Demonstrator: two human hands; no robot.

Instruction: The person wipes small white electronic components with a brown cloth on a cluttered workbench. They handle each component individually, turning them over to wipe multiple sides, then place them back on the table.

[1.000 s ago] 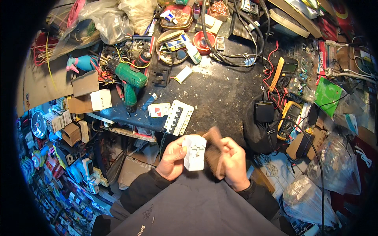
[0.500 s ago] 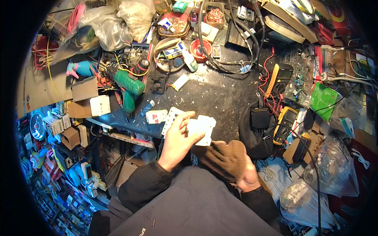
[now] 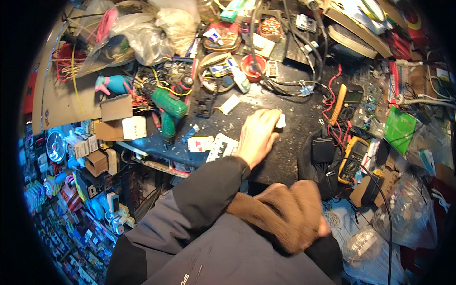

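Note:
My left hand (image 3: 258,138) reaches forward over the dark bench, its fingers curled down over a small white piece (image 3: 281,121). Only a corner of that piece shows past the fingertips; the rest is hidden. My right hand (image 3: 324,227) grips a brown cloth (image 3: 285,216), which hangs in folds in front of my body and covers most of that hand. Left of my left wrist lies a white plate with slots (image 3: 222,147), and beside it a white card with a red mark (image 3: 200,144).
A green cordless drill (image 3: 168,111) lies at the left. A yellow multimeter (image 3: 352,159) and a black pouch (image 3: 317,164) sit at the right. Thick black cables (image 3: 285,88), a red bowl (image 3: 253,66) and a small white bottle (image 3: 241,80) are at the back.
My left hand has moved forward and right with the white piece, down to the bench. My right hand has drawn the brown cloth slightly right and nearer my body. The view has shifted.

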